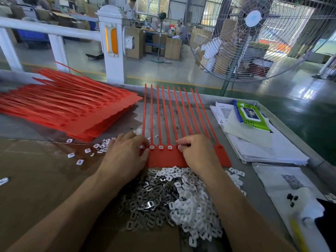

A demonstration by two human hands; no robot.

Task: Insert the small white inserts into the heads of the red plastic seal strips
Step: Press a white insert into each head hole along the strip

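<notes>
The strips (174,124) at twelve o'clock are red plastic, smooth with a slight sheen, as is the stack (72,110) at ten o'clock. The inserts (192,206) at six o'clock are white matt plastic; just left of them the clips (145,199) are bare metal, shiny and glinting. The cardboard (40,179) at eight o'clock is brown and matt, partly under glossy clear tape. The table (283,122) looks like dull grey metal, scuffed. The papers (263,146) at three o'clock are matt white; the wipes pack (252,115) on them is glossy plastic film. The floor (300,106) at two o'clock is glossy green.
</notes>
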